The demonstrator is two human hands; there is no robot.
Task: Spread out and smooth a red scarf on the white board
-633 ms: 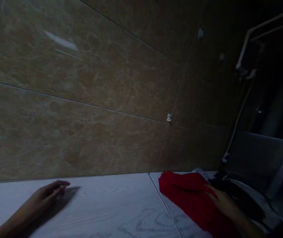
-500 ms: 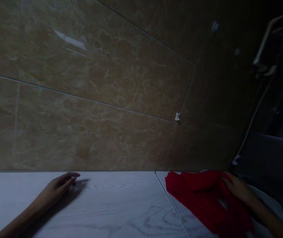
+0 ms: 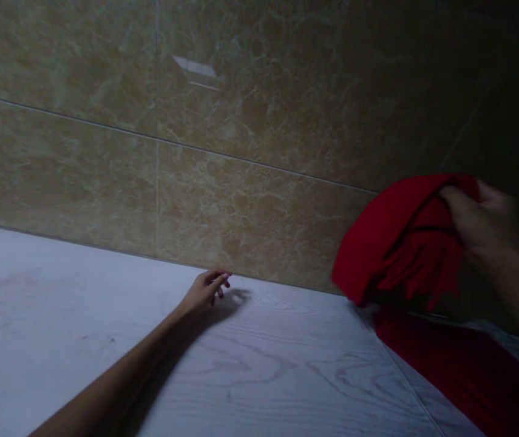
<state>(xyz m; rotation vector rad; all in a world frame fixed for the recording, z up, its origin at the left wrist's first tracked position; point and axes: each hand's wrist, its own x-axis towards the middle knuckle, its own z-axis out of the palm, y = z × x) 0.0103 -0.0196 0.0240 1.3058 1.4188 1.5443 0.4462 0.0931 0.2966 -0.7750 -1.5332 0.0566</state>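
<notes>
Bare hands and red fabric at a bench (image 3: 104, 291) backed by a tiled wall (image 3: 263, 212), in dim light. The right hand (image 3: 484, 221) holds a red cloth (image 3: 377, 237) raised in front of the wall; its grip is closed, with the thumb on the near side and the fingers partly hidden by fabric. The left hand (image 3: 207, 290) has hold of nothing: its grip is loosely curled and partly open, low over the bench near the foot of the wall, with its shadow just beside it.

The governing relation is that the red cloth lies to the left of and below the right grip, on the side toward the left hand. The right hand is the nearer, being in contact; the left is well apart from the fabric, with bare bench between. The long axis of the raised part slopes from the grip down and leftward, its folded end pointing toward the back edge of the bench; whether that end touches cannot be told. Fringe (image 3: 441, 267) hangs beneath the fold. A lower red piece (image 3: 459, 364) lies along the right of the bench, its long axis running from upper left to lower right; whether it joins the held cloth is unclear.
</notes>
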